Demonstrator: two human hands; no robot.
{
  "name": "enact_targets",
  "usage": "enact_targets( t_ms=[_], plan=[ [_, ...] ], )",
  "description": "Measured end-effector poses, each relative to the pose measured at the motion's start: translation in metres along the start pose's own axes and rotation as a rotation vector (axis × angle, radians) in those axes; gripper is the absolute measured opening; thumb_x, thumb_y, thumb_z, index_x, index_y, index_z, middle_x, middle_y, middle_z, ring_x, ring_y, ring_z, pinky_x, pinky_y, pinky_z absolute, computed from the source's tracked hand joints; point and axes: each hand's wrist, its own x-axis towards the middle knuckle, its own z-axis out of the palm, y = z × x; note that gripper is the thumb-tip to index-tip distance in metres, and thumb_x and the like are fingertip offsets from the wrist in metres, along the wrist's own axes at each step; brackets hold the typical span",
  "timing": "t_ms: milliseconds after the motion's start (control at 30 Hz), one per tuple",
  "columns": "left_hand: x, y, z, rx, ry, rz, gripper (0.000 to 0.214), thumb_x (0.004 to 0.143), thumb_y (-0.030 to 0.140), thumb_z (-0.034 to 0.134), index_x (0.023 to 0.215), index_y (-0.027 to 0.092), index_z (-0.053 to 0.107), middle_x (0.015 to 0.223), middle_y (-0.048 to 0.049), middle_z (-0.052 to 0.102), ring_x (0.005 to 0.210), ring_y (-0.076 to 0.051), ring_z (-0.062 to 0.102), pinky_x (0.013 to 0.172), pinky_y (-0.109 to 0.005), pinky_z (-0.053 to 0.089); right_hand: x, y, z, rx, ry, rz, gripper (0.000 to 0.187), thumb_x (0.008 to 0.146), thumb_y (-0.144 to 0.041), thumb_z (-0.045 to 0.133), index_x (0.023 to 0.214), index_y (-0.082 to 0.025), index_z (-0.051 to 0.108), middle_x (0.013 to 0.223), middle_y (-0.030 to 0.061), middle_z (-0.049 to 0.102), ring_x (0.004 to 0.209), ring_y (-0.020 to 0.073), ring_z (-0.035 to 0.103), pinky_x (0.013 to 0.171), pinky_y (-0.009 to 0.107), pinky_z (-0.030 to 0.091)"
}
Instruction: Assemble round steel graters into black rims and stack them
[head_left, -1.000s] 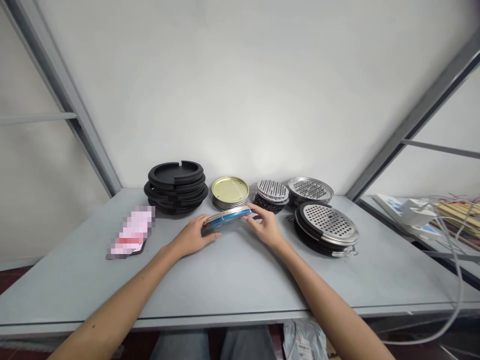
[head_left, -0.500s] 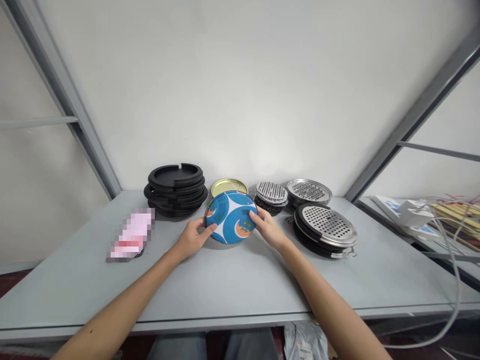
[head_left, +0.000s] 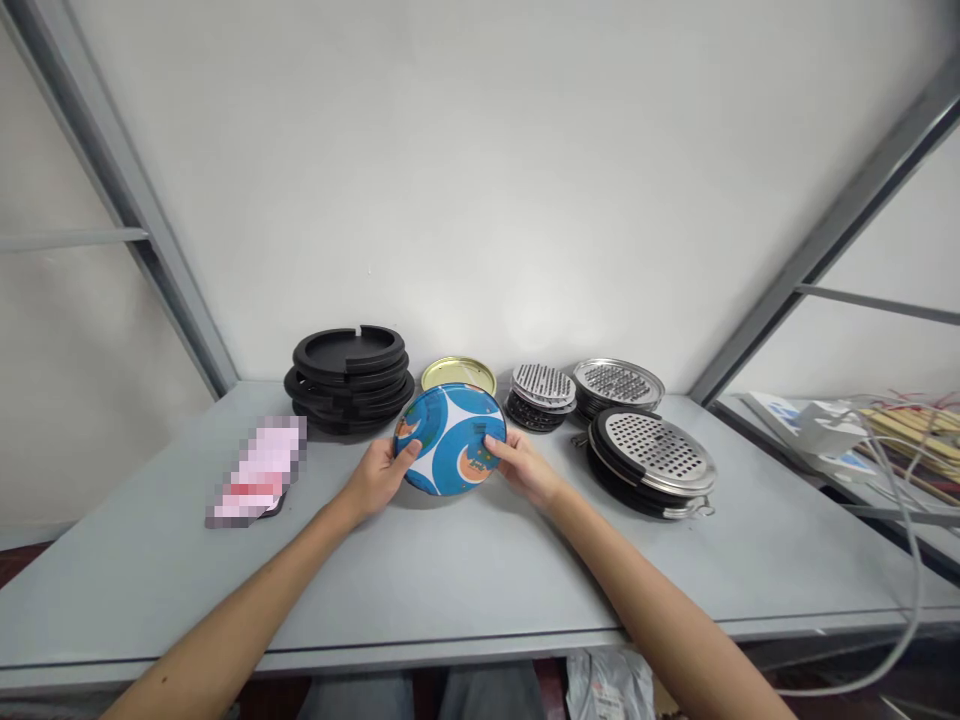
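Both my hands hold a round tin lid point(head_left: 450, 436) printed in blue, white and orange, tilted up so its printed face looks at me. My left hand point(head_left: 377, 478) grips its left rim with the thumb on the face. My right hand point(head_left: 520, 467) grips its right rim the same way. The lid hangs just above the grey table point(head_left: 450, 560), in front of a stack of gold-coloured lids point(head_left: 459, 375).
A stack of black rings point(head_left: 349, 376) stands at the back left. Perforated metal discs point(head_left: 543, 393) and two stacks of perforated metal pans point(head_left: 619, 383) point(head_left: 651, 460) lie to the right. A blurred pink packet point(head_left: 259, 471) lies at the left. Cables and papers point(head_left: 862, 440) sit on the right shelf.
The lid was held nearly flat over the table a second ago. My hands have tipped it up to show its printed face and drawn it slightly towards me and left.
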Motion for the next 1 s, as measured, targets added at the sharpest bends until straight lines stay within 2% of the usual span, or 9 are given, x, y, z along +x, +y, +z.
enact_targets(
  t_ms=[167,267,333,400,533,633,700,800,1000],
  plan=[
    [0.0,0.007,-0.002,0.062,-0.14,-0.011,0.044,0.084,0.053,0.058,0.094,0.012,0.071,0.093,-0.0082,0.073,0.093,-0.026,0.065,0.088,-0.035,0.051,-0.001,-0.005,-0.002,0.025,0.075,-0.074,0.033,0.075,-0.048,0.072,0.09,-0.019,0.072,0.095,0.006,0.074,0.085,0.0202,0.07,0.087,0.036,0.052],
    [-0.001,0.013,-0.001,0.068,-0.268,-0.002,0.042,0.09,0.049,0.052,0.101,0.013,0.071,0.101,-0.008,0.072,0.099,-0.026,0.064,0.093,-0.037,0.049,0.0,-0.01,-0.006,0.042,0.156,-0.104,0.034,0.074,-0.05,0.072,0.088,-0.019,0.071,0.092,0.0064,0.074,0.083,0.021,0.07,0.085,0.036,0.053],
    [-0.001,0.014,0.0,0.029,-0.292,0.026,0.043,0.094,0.048,0.045,0.108,0.014,0.068,0.107,-0.008,0.071,0.103,-0.025,0.062,0.095,-0.038,0.048,0.0,-0.012,-0.009,0.047,0.18,-0.108,0.037,0.073,-0.051,0.073,0.091,-0.019,0.071,0.093,0.0072,0.074,0.085,0.022,0.07,0.084,0.037,0.054],
    [0.0,0.012,0.0,-0.003,-0.251,0.038,0.044,0.095,0.048,0.045,0.114,0.014,0.066,0.11,-0.0091,0.07,0.103,-0.025,0.063,0.095,-0.038,0.048,0.0,-0.013,-0.012,0.044,0.153,-0.094,0.038,0.073,-0.051,0.073,0.093,-0.019,0.071,0.093,0.0073,0.074,0.085,0.0218,0.07,0.082,0.037,0.054],
    [0.001,0.007,-0.001,0.051,-0.122,0.058,0.043,0.088,0.047,0.058,0.113,0.013,0.065,0.111,-0.0106,0.07,0.102,-0.027,0.064,0.094,-0.038,0.049,-0.002,-0.011,-0.012,-0.04,0.016,-0.087,0.031,0.075,-0.044,0.073,0.09,-0.017,0.071,0.09,0.0062,0.074,0.081,0.0198,0.069,0.085,0.038,0.053],
    [0.001,0.006,-0.002,0.148,-0.067,0.131,0.038,0.084,0.042,0.065,0.11,0.014,0.067,0.113,-0.0101,0.068,0.103,-0.027,0.063,0.094,-0.039,0.049,-0.004,-0.014,-0.013,-0.059,-0.038,-0.166,0.032,0.075,-0.036,0.075,0.103,-0.02,0.07,0.1,0.005,0.072,0.09,0.0209,0.068,0.089,0.042,0.052],
    [0.002,0.007,-0.002,0.183,-0.06,0.209,0.032,0.083,0.039,0.066,0.105,0.016,0.069,0.117,-0.0099,0.066,0.105,-0.026,0.062,0.096,-0.039,0.048,-0.004,-0.017,-0.015,-0.042,-0.061,-0.199,0.037,0.074,-0.032,0.076,0.108,-0.021,0.069,0.105,0.0048,0.071,0.096,0.023,0.066,0.09,0.045,0.052],
    [0.003,0.006,-0.004,0.185,-0.072,0.298,0.024,0.084,0.035,0.066,0.099,0.018,0.072,0.121,-0.0098,0.065,0.11,-0.026,0.06,0.099,-0.04,0.045,-0.004,-0.018,-0.019,-0.054,-0.095,-0.204,0.034,0.071,-0.032,0.078,0.102,-0.019,0.071,0.098,0.0052,0.073,0.093,0.0238,0.067,0.089,0.045,0.052],
    [0.001,0.009,-0.004,0.199,-0.118,0.278,0.023,0.083,0.035,0.067,0.096,0.017,0.072,0.112,-0.0087,0.068,0.104,-0.025,0.061,0.094,-0.037,0.048,-0.005,-0.012,-0.013,-0.145,-0.012,-0.203,0.04,0.067,-0.036,0.08,0.101,-0.018,0.071,0.092,0.0043,0.072,0.084,0.0212,0.067,0.081,0.04,0.056]
  ],
)
